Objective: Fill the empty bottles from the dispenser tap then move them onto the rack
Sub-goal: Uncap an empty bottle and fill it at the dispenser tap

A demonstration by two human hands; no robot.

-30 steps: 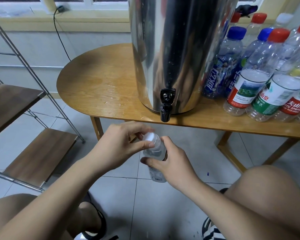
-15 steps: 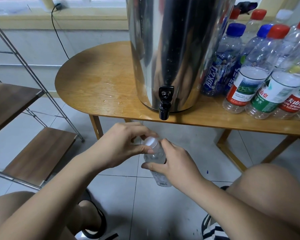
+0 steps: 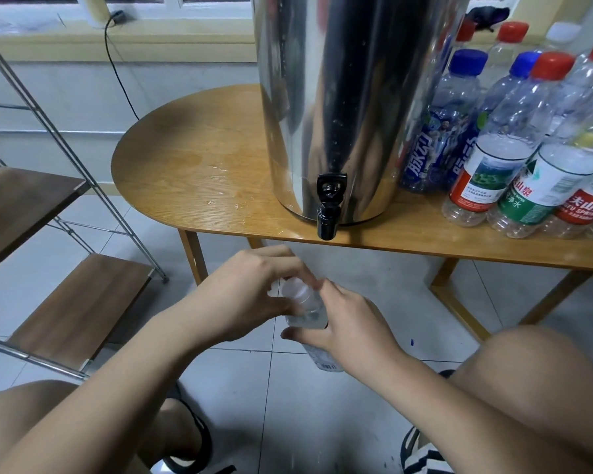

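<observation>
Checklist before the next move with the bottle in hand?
1. Right hand grip round bottle: ok.
2. Left hand pinching cap: ok.
3. Cap off for filling: not ok, it sits on the neck.
4. Bottle's fill level: cannot tell, blurred.
5. Tap not running: ok, no stream visible.
6. Rack shelf free: ok, bare where visible.

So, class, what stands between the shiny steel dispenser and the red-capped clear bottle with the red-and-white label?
Two blue-capped clear plastic bottles with blue labels stand there on the round-ended wooden table, as the head view shows.
</observation>
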